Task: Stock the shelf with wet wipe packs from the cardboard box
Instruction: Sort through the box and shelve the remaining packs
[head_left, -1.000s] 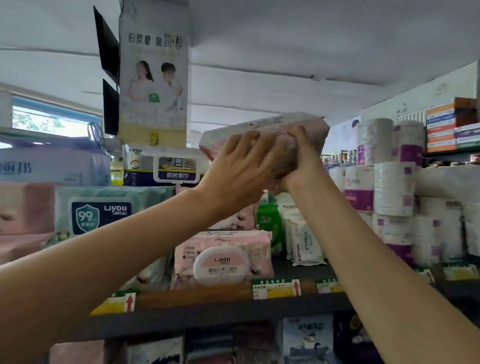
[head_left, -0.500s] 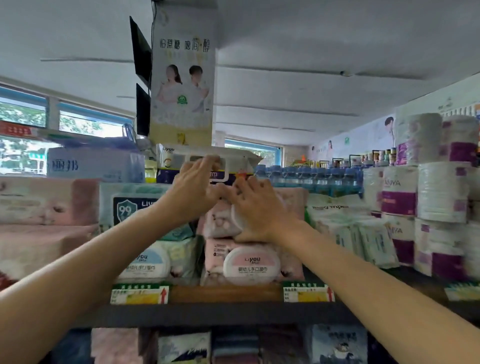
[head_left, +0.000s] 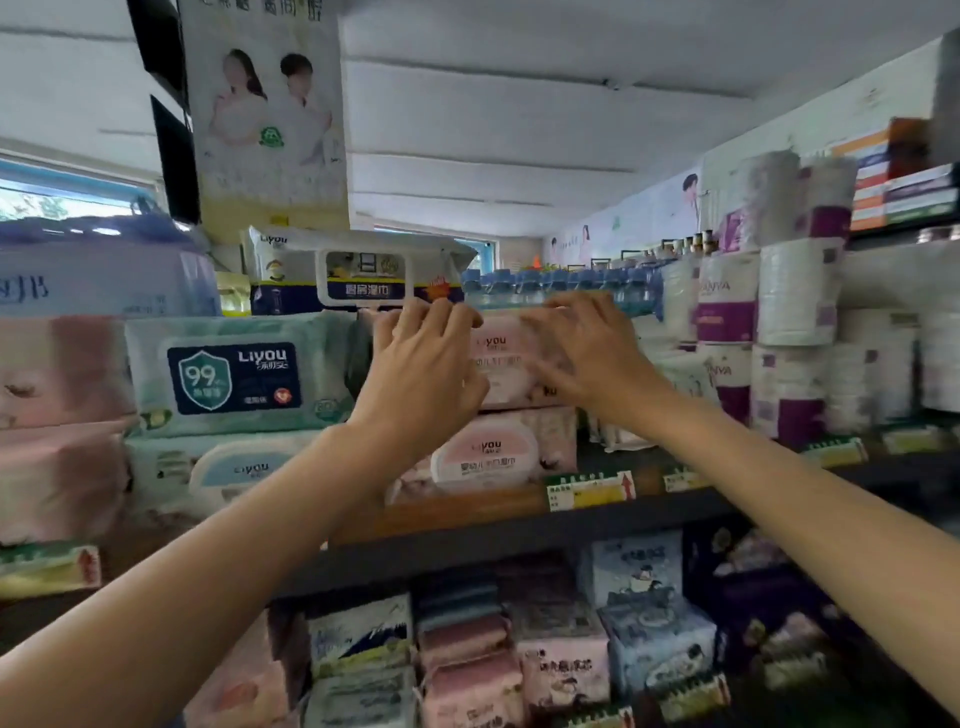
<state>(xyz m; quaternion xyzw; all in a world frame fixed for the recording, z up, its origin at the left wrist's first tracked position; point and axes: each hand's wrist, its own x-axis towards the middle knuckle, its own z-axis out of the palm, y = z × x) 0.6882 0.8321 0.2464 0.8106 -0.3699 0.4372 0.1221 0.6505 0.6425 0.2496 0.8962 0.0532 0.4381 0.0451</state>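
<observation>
Much of the upper pink pack at the middle of the frame is covered by both hands, and its print is smeared by blur; only "you" and part of its pale lid read clearly. It lies on top of a second pink pack, whose rounded white lid faces out, on the dark shelf. The left hand rests against the pack's left end, fingers bent over its top edge. The right hand lies across the pack's right half with fingers spread and nearly straight, pressing rather than gripping. Whether the left fingers really clamp the soft film or just rest on it is hard to tell. Left of the hands sits a teal pack with a shield badge, glossy and pillow-shaped. At the right of the frame stand wrapped paper rolls, cylinders with purple bands. Yellow price tags line the shelf's front edge. The cardboard box is out of view.
</observation>
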